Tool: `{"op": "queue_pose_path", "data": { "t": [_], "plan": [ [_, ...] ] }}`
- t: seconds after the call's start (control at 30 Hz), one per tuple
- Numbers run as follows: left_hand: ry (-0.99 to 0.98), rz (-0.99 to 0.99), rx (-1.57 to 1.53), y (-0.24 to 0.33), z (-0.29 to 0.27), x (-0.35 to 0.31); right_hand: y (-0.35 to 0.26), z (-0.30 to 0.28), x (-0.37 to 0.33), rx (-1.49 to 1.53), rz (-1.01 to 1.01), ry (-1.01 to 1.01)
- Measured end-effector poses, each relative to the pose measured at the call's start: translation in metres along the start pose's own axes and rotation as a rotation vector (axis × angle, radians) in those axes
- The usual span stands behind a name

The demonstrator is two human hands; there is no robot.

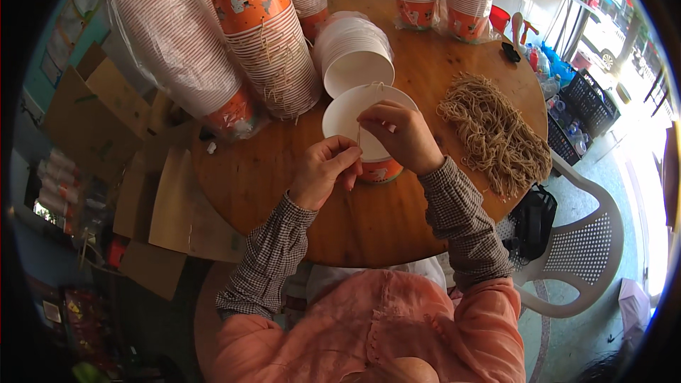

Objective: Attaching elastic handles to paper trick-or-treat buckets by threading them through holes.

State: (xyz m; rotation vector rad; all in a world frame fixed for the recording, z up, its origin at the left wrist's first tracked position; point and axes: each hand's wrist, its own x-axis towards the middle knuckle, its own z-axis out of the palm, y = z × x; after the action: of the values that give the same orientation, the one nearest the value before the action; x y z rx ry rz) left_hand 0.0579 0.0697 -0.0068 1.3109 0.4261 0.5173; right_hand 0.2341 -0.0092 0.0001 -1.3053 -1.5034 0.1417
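A paper bucket (337, 118), white inside and orange outside, stands before me on the round wooden table. Over its near side, my left hand (326, 170) and my right hand (403, 133) both pinch a thin cord (360, 136), which runs short and upright between my fingertips. The right hand is slightly higher and farther off, above the bucket's opening. At the far rim a small bit of cord shows. Whether the pinched cord passes through the bucket's wall is hidden by my fingers.
A heap of tan cords (496, 135) lies at the right. Left of the bucket stands a stack of orange buckets (273, 64) with cords hanging on it, beside plastic-wrapped stacks (170, 35). White buckets (358, 74) lie behind. A plastic chair (578, 241) and cardboard boxes (167, 198) flank the table.
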Motion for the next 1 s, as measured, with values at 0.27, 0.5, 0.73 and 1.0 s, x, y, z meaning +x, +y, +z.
{"op": "queue_pose_path", "data": {
  "t": [0.27,0.5,0.73,1.0],
  "plan": [
    [0.038,0.065,0.007,0.001,0.005,0.002,-0.018,-0.008,0.0,0.042,0.041,0.215],
    [0.092,0.169,0.075,-0.009,0.011,0.002,-0.03,-0.001,-0.015,0.035,0.137,0.025],
    [0.055,0.261,0.211,-0.01,0.009,0.002,-0.036,-0.001,-0.004,-0.014,0.153,-0.073],
    [-0.034,0.027,-0.051,-0.002,-0.001,0.004,-0.028,0.0,-0.003,0.01,0.098,-0.051]
  ]
}}
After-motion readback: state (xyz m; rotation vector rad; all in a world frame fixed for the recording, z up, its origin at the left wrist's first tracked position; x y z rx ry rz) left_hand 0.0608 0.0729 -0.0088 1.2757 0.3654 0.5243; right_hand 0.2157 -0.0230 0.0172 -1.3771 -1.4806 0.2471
